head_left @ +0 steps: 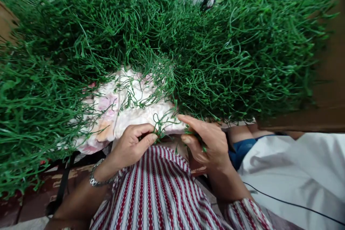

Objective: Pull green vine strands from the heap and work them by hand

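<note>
Thin green stems with small forked tips [159, 127] are pinched between the thumb and index finger of my left hand [134, 142], just above my lap. My right hand [206, 138] is a short way to the right, its index finger and thumb a little apart and its other fingers curled. Green stem pieces [201, 142] show inside the right palm, partly hidden by the fingers. Several loose stems [134, 93] lie on the floral cloth [126, 120] in front of my hands. Whether the stems are real or plastic, I cannot tell.
A large heap of similar green stems [229, 61] spreads across the far side, reaching left and right. Brown cardboard [331, 64] stands at the right. Another person in white clothing [291, 165] sits close on my right, with a dark cable [285, 201] across the cloth.
</note>
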Demonstrator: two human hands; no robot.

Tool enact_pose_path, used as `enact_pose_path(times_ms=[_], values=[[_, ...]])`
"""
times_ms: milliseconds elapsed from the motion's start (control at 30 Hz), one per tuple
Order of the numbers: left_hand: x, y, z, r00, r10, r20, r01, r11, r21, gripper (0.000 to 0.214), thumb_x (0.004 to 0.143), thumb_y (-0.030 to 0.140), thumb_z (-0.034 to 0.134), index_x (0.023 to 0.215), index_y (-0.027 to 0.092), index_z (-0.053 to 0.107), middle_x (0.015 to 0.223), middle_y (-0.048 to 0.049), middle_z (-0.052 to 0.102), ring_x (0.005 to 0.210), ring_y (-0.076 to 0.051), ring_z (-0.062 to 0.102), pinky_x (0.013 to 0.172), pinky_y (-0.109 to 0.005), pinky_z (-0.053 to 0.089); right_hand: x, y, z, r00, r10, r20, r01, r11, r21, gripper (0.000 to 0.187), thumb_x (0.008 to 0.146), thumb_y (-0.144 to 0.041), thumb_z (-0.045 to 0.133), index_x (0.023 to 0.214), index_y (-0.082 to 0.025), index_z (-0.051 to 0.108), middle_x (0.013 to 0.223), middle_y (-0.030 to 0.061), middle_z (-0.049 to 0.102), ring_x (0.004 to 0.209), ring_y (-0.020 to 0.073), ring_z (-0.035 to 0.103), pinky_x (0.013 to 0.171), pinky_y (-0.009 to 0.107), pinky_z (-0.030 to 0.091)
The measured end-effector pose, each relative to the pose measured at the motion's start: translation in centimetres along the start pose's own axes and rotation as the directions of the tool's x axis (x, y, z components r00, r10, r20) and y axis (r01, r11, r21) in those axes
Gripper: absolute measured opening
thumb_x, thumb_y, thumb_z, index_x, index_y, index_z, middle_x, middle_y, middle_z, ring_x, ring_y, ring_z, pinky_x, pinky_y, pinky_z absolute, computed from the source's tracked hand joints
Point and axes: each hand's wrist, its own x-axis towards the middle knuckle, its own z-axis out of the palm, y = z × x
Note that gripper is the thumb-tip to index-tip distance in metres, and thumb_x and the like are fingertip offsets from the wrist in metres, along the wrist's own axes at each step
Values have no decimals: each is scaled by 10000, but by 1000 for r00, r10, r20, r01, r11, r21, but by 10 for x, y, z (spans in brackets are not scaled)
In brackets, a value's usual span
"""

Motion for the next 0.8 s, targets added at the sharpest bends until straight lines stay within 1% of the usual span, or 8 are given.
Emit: enact_pose_path(times_ms=[67, 133, 200, 367, 467, 533, 700, 800], values=[[1, 0, -2, 994, 46, 99, -52, 997, 53, 284, 845, 255, 464, 583, 145, 483, 545, 36, 373, 535, -82, 350, 522, -209, 284, 4, 4, -1, 980, -38, 194, 43, 999, -23, 417, 883, -243, 500, 1287, -158, 441, 1015, 87, 674, 868, 160, 647, 758, 269, 502], [0, 0, -4, 982, 83, 169, -97, 992, 77, 293, 858, 265, 448, 606, 138, 527, 564, 24, 428, 543, -87, 382, 534, -217, 297, 7, 9, 3, 928, -48, 369, 56, 998, -12, 441, 900, -273, 476, 1315, -141, 406, 889, 68, 682, 737, 139, 632, 666, 243, 472], [0, 0, -6, 970, 118, 214, -138, 987, 79, 283, 864, 271, 445, 659, 133, 583, 606, 3, 500, 570, -99, 434, 555, -223, 324, 7, 13, 9, 903, -37, 428, 23, 999, 38, 455, 912, -318, 455, 1322, -132, 395, 810, 48, 667, 668, 122, 599, 611, 218, 431], [-3, -2, -6, 952, 140, 273, -174, 979, 104, 239, 860, 225, 448, 732, 141, 631, 669, -25, 574, 616, -121, 505, 598, -233, 369, 2, 19, 19, 908, 8, 418, -113, 968, 225, 550, 887, -438, 469, 1322, -115, 376, 733, 13, 623, 601, 101, 548, 576, 197, 392], [-3, -2, -6, 942, 129, 310, -176, 976, 129, 246, 858, 215, 442, 713, 141, 627, 648, -23, 559, 627, -126, 507, 600, -236, 366, -2, 20, 23, 905, -1, 425, -140, 943, 301, 399, 873, -418, 505, 1136, -118, 505, 753, 18, 617, 614, 93, 552, 570, 188, 385], [-3, -2, -7, 942, 114, 315, -167, 975, 149, 249, 856, 224, 442, 702, 141, 619, 619, -11, 532, 600, -117, 483, 577, -231, 351, -4, 20, 25, 915, 7, 404, -148, 936, 319, 304, 866, -390, 529, 1018, -126, 534, 743, 14, 608, 605, 85, 548, 559, 179, 377], [-5, -5, -8, 970, 83, 228, -125, 977, 174, 201, 841, 224, 461, 709, 138, 587, 578, 19, 486, 540, -90, 424, 535, -209, 323, -8, 20, 26, 933, 24, 359, -138, 946, 295, 273, 860, -348, 547, 1022, -129, 527, 749, 14, 611, 619, 82, 554, 572, 173, 385], [-7, -9, -8, 987, 59, 150, -83, 983, 161, 166, 833, 243, 482, 810, 134, 604, 648, 2, 556, 582, -101, 468, 547, -205, 345, -10, 19, 26, 947, 55, 317, -157, 940, 304, 249, 884, -347, 505, 995, -128, 548, 761, 20, 631, 618, 76, 562, 573, 173, 391]])
